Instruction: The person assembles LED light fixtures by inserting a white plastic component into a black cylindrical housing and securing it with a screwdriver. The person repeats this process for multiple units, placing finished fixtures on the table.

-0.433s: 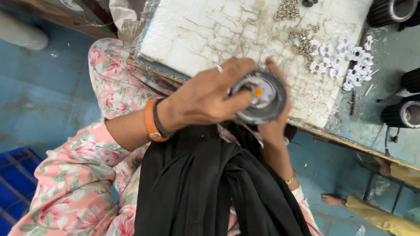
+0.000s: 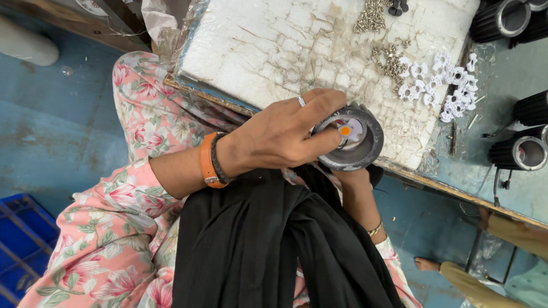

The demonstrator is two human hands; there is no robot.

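From the head camera, looking down, the left hand (image 2: 285, 134) lies across the middle of the picture. Its fingers (image 2: 319, 105) curl over the top of a round grey metal cup (image 2: 365, 151), and the thumb presses on a small white plastic piece with an orange dot (image 2: 345, 130) that sits inside the cup's mouth. There is a silver ring on one finger and an orange strap beside a dark braided band (image 2: 210, 161) on the wrist.

The right hand (image 2: 351, 178) is mostly hidden beneath the cup. It supports the cup from underneath, but how far its fingers close around it I cannot tell. A thin gold bangle (image 2: 374, 229) shows on that wrist.

The cup is held just over the near edge of a white, cracked foam board (image 2: 274, 51) that covers a workbench. On the board, well apart from the hands, lie a cluster of small white plastic pieces (image 2: 439, 85) and a scatter of small metal screws (image 2: 372, 17). Black ribbed cylinders (image 2: 522, 151) lie at the right, on the bench's blue-green surface.

A black cloth (image 2: 257, 245) lies over the lap, with pink floral clothing (image 2: 131, 188) around it. At the lower left is a blue crate (image 2: 20, 239) on a blue floor. Another person's bare foot (image 2: 428, 264) shows at the lower right.
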